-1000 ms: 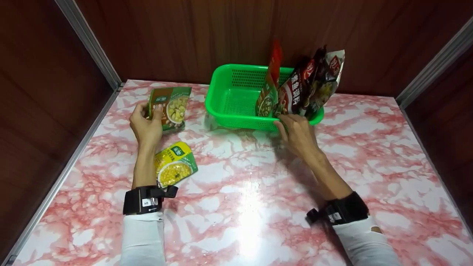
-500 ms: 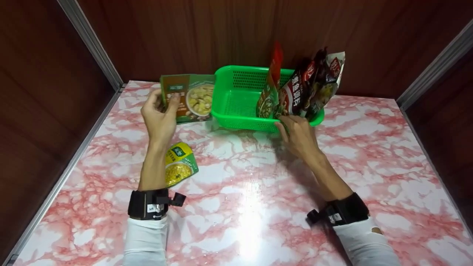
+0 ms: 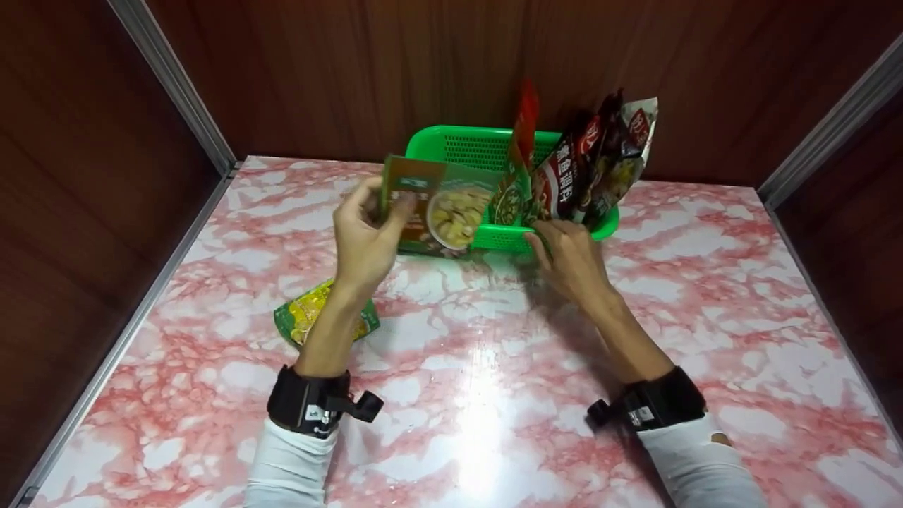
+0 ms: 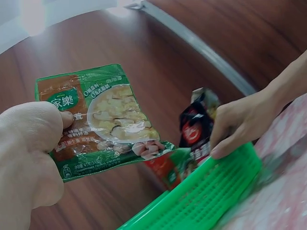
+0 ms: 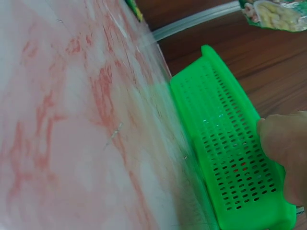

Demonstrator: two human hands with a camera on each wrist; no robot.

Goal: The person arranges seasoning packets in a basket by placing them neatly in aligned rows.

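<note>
My left hand [image 3: 367, 240] pinches a green and brown soup packet [image 3: 444, 208] by its left edge, thumb on the printed front. The packet is held up in front of the left part of a green plastic basket [image 3: 430, 139], hiding some of it. In the left wrist view the soup packet [image 4: 115, 115] shows a bowl picture, with the basket beyond. My right hand [image 3: 571, 257] grips the basket's near rim, also seen in the right wrist view. Beneath my left forearm, a yellow and green packet [image 3: 307, 314] lies partly hidden on the table.
Inside the basket stand a red and green packet [image 3: 523, 134], a dark seasoning packet [image 3: 564, 173] and a dark packet with a white edge [image 3: 628, 159], leaning right. Brown wooden panels [image 3: 317, 77] wall the marbled table [image 3: 494, 423] at the back and sides.
My left hand has carried the soup packet rightward, from the table's left side to the front of the basket. The right hand keeps its grip on the rim.
</note>
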